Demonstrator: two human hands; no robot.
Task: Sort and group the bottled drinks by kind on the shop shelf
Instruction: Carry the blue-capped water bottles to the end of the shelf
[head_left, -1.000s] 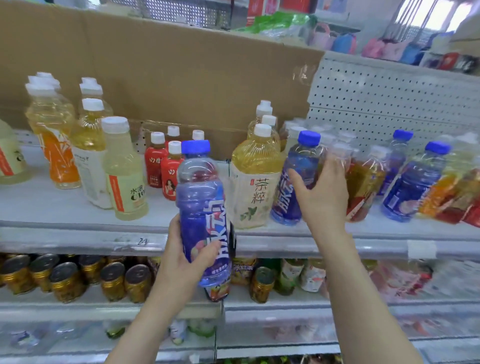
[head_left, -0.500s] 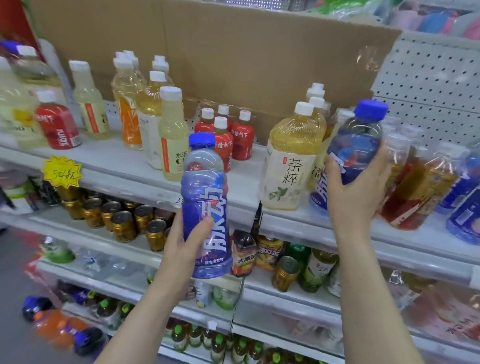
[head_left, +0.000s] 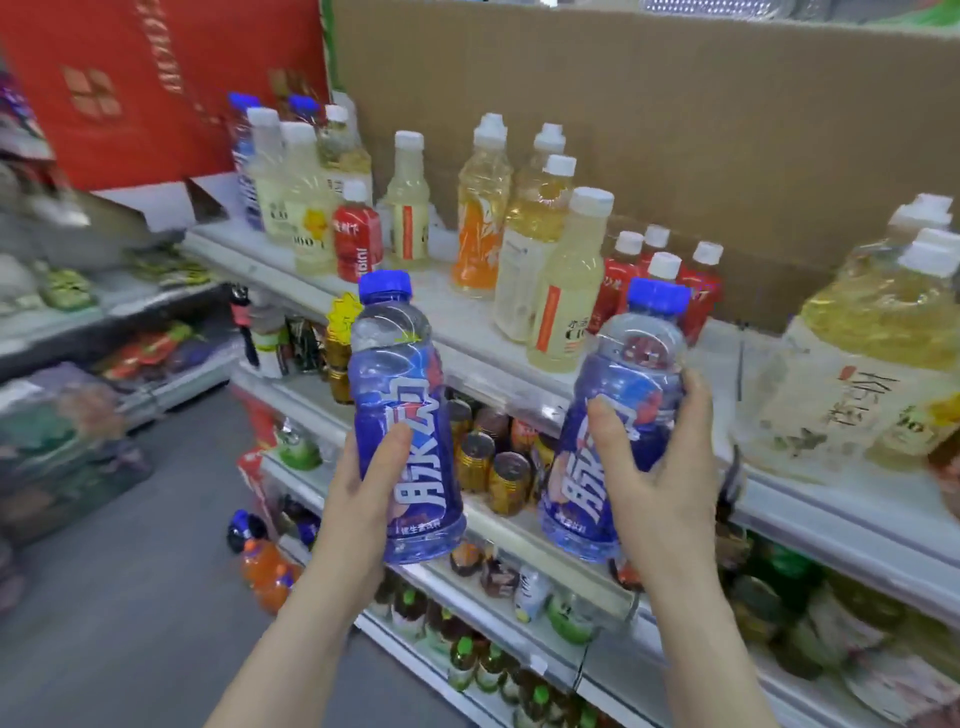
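My left hand (head_left: 363, 499) grips a blue-capped bottle (head_left: 402, 415) with a blue label, held upright in front of the shelf. My right hand (head_left: 657, 467) grips a second blue bottle (head_left: 618, 415) of the same kind, tilted slightly left. Both bottles hang in the air below the top shelf (head_left: 467, 332). On that shelf stand pale yellow bottles (head_left: 566, 291), an orange-labelled bottle (head_left: 480, 218), small red bottles (head_left: 660, 270) and large yellow tea bottles (head_left: 862, 353). Two more blue-capped bottles (head_left: 244, 145) stand at the shelf's far left end.
A cardboard sheet (head_left: 675, 130) backs the shelf, with a red box (head_left: 156, 88) to its left. Lower shelves hold gold-topped cans (head_left: 493, 467) and green-capped bottles (head_left: 467, 660). The grey aisle floor (head_left: 130, 597) lies left, with another low rack (head_left: 104, 338) beyond.
My right hand has lifted the second blue bottle off the shelf and drawn it toward me. The view has swung left along the shelf, both bottles carried with it.
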